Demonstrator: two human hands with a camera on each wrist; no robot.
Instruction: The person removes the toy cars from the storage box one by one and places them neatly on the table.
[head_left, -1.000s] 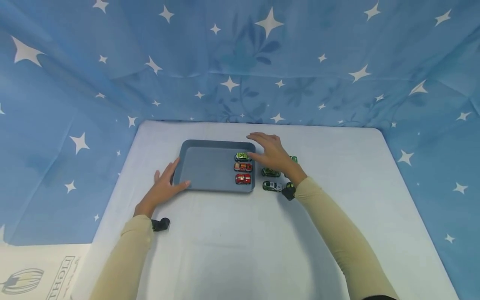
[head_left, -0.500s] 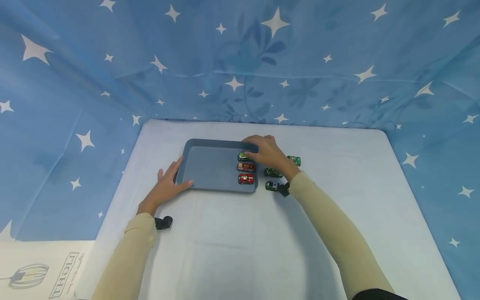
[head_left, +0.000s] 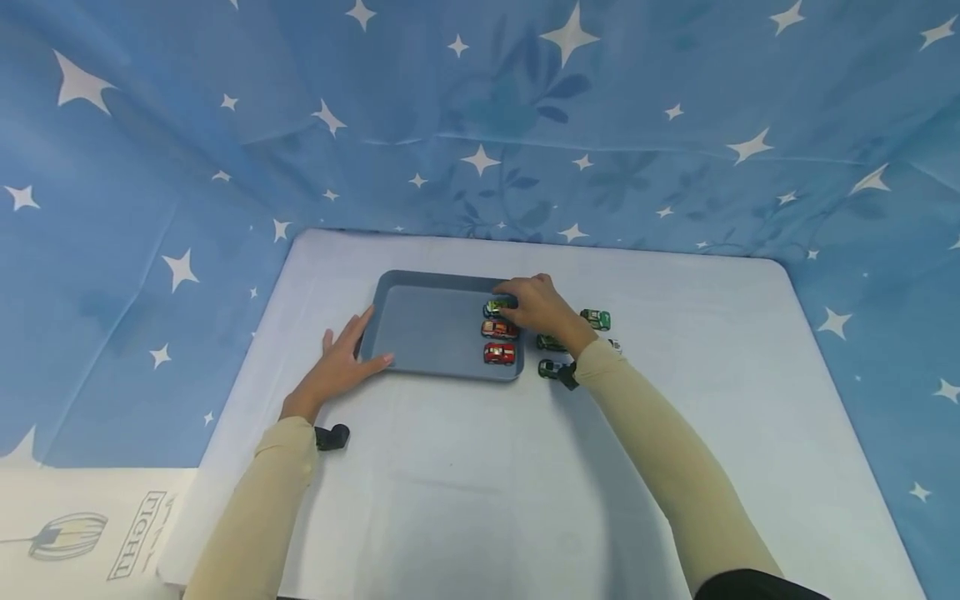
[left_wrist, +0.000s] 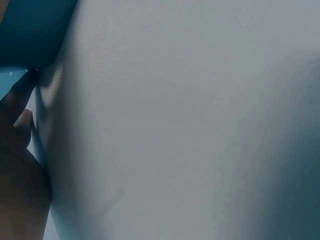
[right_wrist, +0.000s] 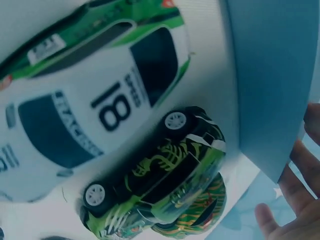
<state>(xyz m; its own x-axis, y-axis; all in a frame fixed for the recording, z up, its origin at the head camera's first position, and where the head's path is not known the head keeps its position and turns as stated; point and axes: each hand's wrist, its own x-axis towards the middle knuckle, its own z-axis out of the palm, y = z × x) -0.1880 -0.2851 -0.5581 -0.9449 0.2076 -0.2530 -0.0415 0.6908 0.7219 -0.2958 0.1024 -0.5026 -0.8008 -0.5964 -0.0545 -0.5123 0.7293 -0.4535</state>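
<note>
My left hand point(head_left: 341, 362) lies spread at the left end of the grey-blue tray point(head_left: 435, 372), thumb by its front rim; in the left wrist view the hand point(left_wrist: 20, 175) shows at the left edge. Over the tray's back right corner, my right hand point(head_left: 536, 304) pinches a lime-green toy car point(head_left: 495, 308) between thumb and fingers, partly hiding it. In front of that car stand an orange toy car point(head_left: 499, 330) and a red toy car point(head_left: 499, 353), in a column along the tray's right side.
Right of the tray, on the white table point(head_left: 465, 500), are a silver-and-green car point(head_left: 550, 369), a dark green car point(head_left: 551, 342) and a bright green car point(head_left: 596, 319). Another car point(head_left: 615, 345) is mostly behind the right wrist. A blue starred curtain point(head_left: 480, 108) surrounds the back.
My right hand has come down and left, its fingers closing round the lime-green car. The left hand stays at the tray. The whole head view has shifted slightly.
</note>
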